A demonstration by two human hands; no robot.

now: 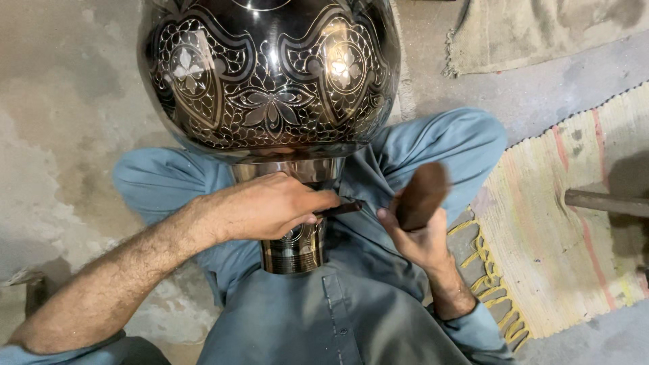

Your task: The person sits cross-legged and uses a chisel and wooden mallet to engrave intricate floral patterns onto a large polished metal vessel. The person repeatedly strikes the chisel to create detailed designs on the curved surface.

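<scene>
My left hand [270, 206] pinches the chisel [341, 208], right hand [416, 233] grips the mallet [420, 195] — pot [270, 74] body carved, neck unfinished, I think.

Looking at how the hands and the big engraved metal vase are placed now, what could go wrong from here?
The left hand holds a thin chisel against the vase neck; a mallet blow from the right hand could miss and hit fingers. The chisel may slip and scratch the engraving. The vase rests only on the lap and might roll.
</scene>
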